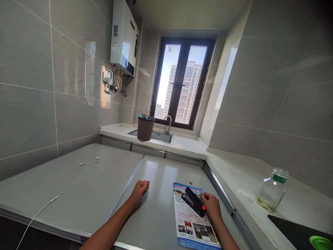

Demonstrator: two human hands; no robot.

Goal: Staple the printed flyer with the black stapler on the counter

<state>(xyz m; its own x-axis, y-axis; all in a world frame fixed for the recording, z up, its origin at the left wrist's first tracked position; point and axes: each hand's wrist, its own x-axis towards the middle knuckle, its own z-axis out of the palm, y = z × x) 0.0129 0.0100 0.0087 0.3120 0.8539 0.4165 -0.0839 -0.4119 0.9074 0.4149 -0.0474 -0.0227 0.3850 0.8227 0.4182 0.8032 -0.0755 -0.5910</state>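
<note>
Before grey-tiled walls (273, 107) and a window (179, 83), my left hand (139, 191) is curled closed over a pale tabletop (153, 220), my right hand (211, 205), grip unclear, at a stapler (193, 201).

place: kitchen | signs: sink (162, 136), faucet (170, 124), wall-mounted water heater (124, 41), countertop (186, 142)

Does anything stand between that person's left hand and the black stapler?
Nothing visible does. Between the left hand and the black stapler there is only bare tabletop and part of the flat printed flyer. The right hand is on the stapler's other side.
</note>
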